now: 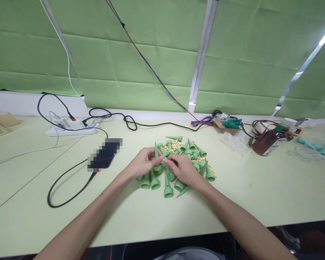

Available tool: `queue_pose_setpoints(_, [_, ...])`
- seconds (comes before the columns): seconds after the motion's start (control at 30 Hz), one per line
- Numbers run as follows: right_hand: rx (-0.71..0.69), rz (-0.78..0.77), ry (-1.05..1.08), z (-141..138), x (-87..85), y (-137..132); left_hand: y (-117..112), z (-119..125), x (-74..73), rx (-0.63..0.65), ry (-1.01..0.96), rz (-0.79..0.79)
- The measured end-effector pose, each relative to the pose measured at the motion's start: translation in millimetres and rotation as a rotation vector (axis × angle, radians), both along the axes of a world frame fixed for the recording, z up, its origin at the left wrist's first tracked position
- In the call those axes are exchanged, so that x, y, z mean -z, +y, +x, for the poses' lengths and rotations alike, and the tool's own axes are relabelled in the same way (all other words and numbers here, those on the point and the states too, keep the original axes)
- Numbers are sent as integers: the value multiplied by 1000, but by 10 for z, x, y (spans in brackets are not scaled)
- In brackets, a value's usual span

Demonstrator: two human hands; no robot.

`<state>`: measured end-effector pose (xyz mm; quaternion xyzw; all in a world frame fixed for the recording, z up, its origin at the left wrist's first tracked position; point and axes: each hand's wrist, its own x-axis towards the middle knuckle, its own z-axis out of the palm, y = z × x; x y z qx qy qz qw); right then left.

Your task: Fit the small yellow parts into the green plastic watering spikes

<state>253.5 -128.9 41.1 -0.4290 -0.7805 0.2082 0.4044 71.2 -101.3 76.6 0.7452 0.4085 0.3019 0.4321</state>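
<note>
My left hand (pixel 144 163) is closed around a green plastic spike (pixel 156 150), a hollow cone whose tip points upward between thumb and fingers. Right beside it, my right hand (pixel 183 168) pinches with thumb and index finger against the same spot; what lies in that pinch is too small and covered to name. Under and around both hands spreads a pile of similar green spikes (pixel 168 187), with wide collared ends and small holes. Small yellow plastic pieces (pixel 176 146) are mixed in behind my hands and along the pile's right side.
On the left of the pale table (pixel 151 224) lies a phone (pixel 104 153) with a black cable (pixel 49 195). A power strip (pixel 70 130) stands behind it. A brown bottle (pixel 267 141), a plastic bag (pixel 237 142) and green-blue items (pixel 312 145) are on the right.
</note>
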Motion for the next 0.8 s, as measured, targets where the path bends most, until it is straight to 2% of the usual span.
queue_pose_setpoints(0.3, [24, -19, -24, -9, 24, 5, 8, -19, 25, 16, 4, 27])
queue_pose_setpoints(0.47, [-3, -53, 32, 4, -3, -22, 8, -13, 22, -8, -11, 27])
queue_pose_setpoints(0.8, [-36, 31, 32, 1, 14, -2, 4, -16, 29, -3, -3, 37])
